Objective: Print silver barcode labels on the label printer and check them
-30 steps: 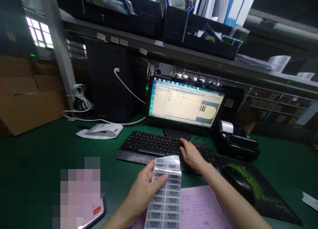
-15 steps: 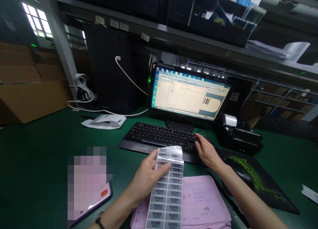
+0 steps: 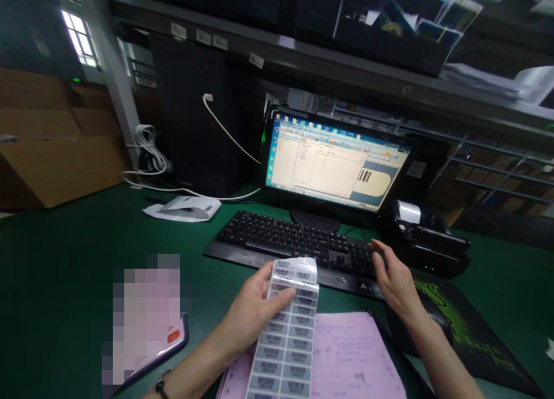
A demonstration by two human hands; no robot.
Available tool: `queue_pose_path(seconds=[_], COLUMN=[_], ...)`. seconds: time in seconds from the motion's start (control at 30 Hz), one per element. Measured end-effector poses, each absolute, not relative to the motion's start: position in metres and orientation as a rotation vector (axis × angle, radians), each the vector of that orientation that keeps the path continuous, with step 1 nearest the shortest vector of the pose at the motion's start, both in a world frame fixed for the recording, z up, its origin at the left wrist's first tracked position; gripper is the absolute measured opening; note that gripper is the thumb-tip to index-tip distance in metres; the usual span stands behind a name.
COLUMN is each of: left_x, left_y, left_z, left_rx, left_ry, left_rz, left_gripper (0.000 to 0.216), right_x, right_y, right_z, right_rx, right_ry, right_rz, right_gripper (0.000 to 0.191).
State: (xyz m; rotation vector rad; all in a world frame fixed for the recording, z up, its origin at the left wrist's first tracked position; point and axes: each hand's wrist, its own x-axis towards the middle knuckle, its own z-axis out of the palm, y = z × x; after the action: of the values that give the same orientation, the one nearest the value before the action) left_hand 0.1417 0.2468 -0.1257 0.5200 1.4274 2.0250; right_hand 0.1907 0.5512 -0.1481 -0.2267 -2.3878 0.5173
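My left hand grips a long strip of barcode labels, thumb on top and the other fingers behind it. The strip has two columns of silver-grey labels, its upper end curls, and it hangs over a stack of pink papers. At the number pad of the black keyboard is my right hand, with fingers stretched out and nothing in it. Whether its fingertips press the keys I cannot tell. Behind the keyboard, a lit monitor displays program windows and a label with a barcode.
A black label printer stands to the right, behind a mouse pad with a dark mouse. At left are a phone, partly blurred, a folded white paper, a computer tower and a cardboard box. A shelf runs overhead.
My right hand has moved right along the keyboard, from the keys left of the number pad to the number pad. My left hand still holds the label strip. The camera view has shifted slightly.
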Motion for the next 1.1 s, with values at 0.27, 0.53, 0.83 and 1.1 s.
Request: queue_pose_path(seconds=[0.27, 0.53, 0.83, 1.1], left_x=[0.139, 0.140, 0.141, 0.139], left_y=[0.248, 0.251, 0.252, 0.250], left_z=[-0.126, -0.130, -0.130, -0.132], left_rx=[0.446, 0.366, 0.403, 0.401], left_ry=[1.475, 1.483, 1.480, 1.483], left_rz=[1.964, 2.015, 2.040, 2.027], left_gripper=[0.052, 0.062, 0.060, 0.054], right_x=[0.203, 0.200, 0.200, 0.200], right_y=[0.558, 0.566, 0.565, 0.564], right_z=[-0.148, -0.156, -0.163, -0.166], right_rx=[-0.280, -0.286, -0.269, -0.283], right_ry=[-2.375, -2.370, -2.380, -2.411], right_rz=[0.554, 0.565, 0.570, 0.540], right_gripper=[0.036, 0.032, 0.032, 0.032])
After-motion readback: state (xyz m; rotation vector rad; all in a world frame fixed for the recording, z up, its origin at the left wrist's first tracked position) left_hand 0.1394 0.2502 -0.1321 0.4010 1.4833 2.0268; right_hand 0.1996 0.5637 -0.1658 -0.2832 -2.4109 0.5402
